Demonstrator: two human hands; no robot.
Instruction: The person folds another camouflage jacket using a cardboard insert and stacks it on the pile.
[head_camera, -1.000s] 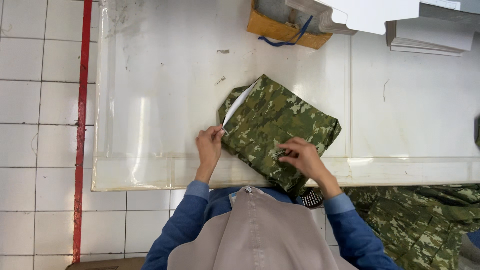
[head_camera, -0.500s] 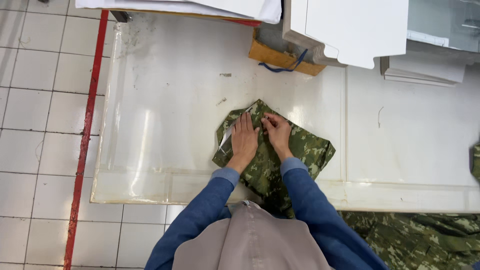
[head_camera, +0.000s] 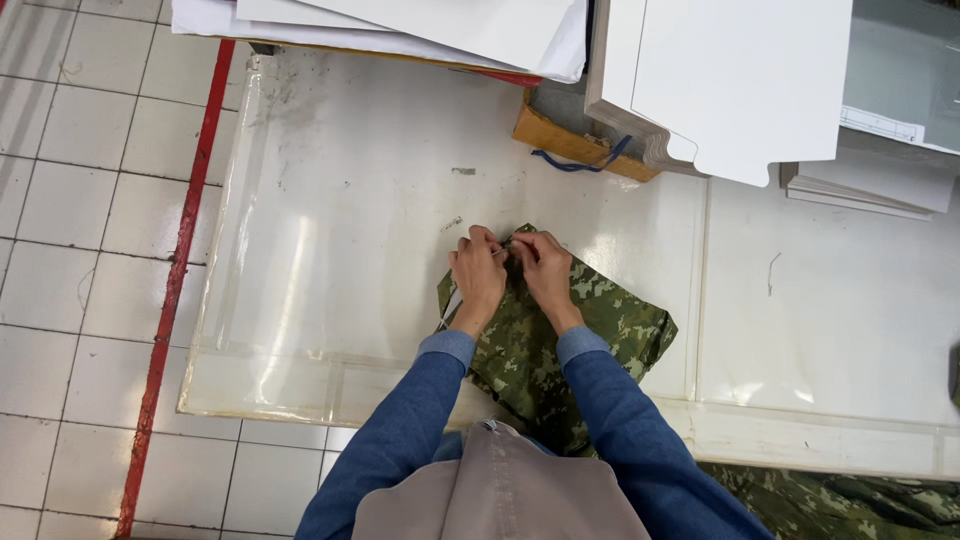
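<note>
Hands together at far corner of camouflage cloth (head_camera: 560, 340), which lies at tabletop (head_camera: 330, 230) near edge. Left hand (head_camera: 478, 275) and right hand (head_camera: 545, 270) both closed, pinching cloth's top corner, fingers nearly touching.

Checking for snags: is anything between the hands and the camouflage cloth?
Nothing visible. The left hand and the right hand both rest directly on the camouflage cloth, pinching its far corner on the white table.
</note>
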